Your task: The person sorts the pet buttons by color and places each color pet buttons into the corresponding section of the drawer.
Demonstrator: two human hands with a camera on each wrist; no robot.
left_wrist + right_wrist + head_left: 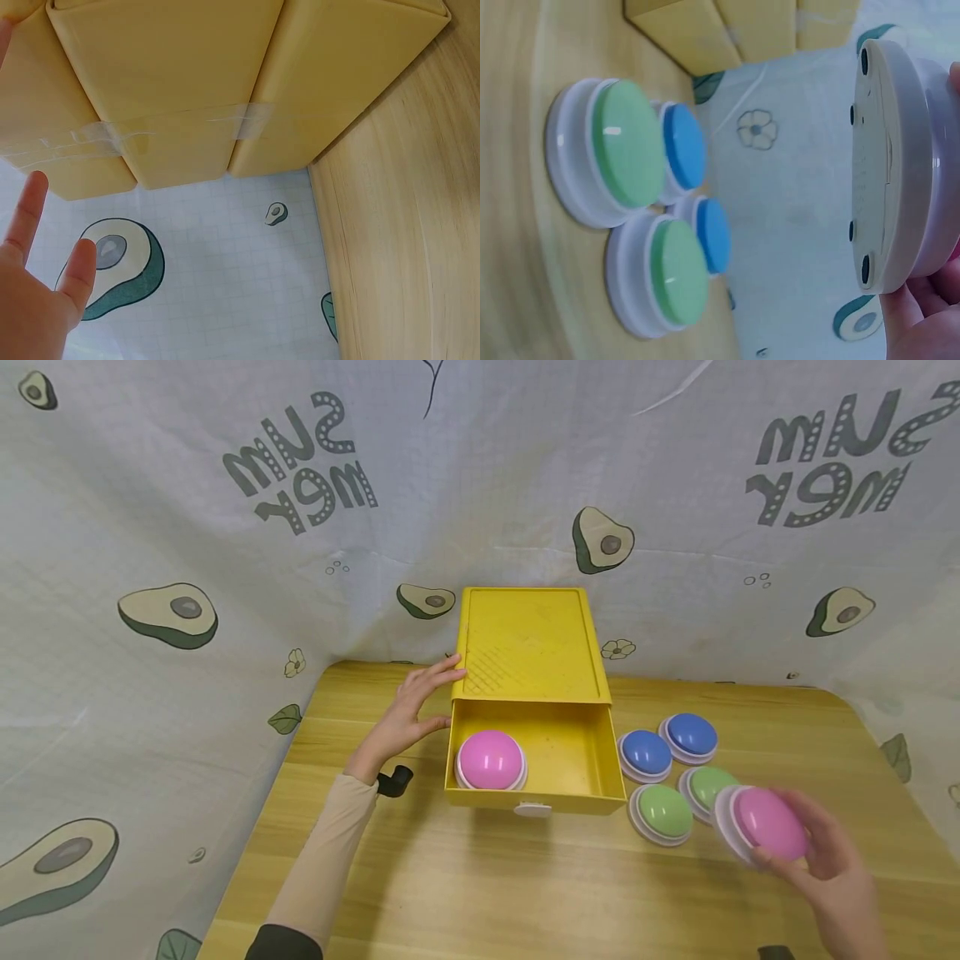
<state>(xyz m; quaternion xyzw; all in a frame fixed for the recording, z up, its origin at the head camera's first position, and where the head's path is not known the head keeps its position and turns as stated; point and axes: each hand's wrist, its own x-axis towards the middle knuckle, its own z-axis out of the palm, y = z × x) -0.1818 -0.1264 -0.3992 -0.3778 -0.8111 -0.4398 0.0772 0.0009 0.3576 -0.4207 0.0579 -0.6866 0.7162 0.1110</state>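
- Right hand: thumb and fingers grip the held pink button by its sides, off the table and to the right of the yellow box; its white underside with dark feet shows in the right wrist view.
- Left hand: fingers spread wide, thumb apart, fingertips at the yellow box's left side.
- Drawer: pulled out from the yellow box's front; a second pink button sits dome up in its left part.
- Two green buttons and, behind them, two blue buttons: clustered just right of the yellow box.
- Wooden table: under the yellow box.
- Avocado-print sheet: behind the yellow box.
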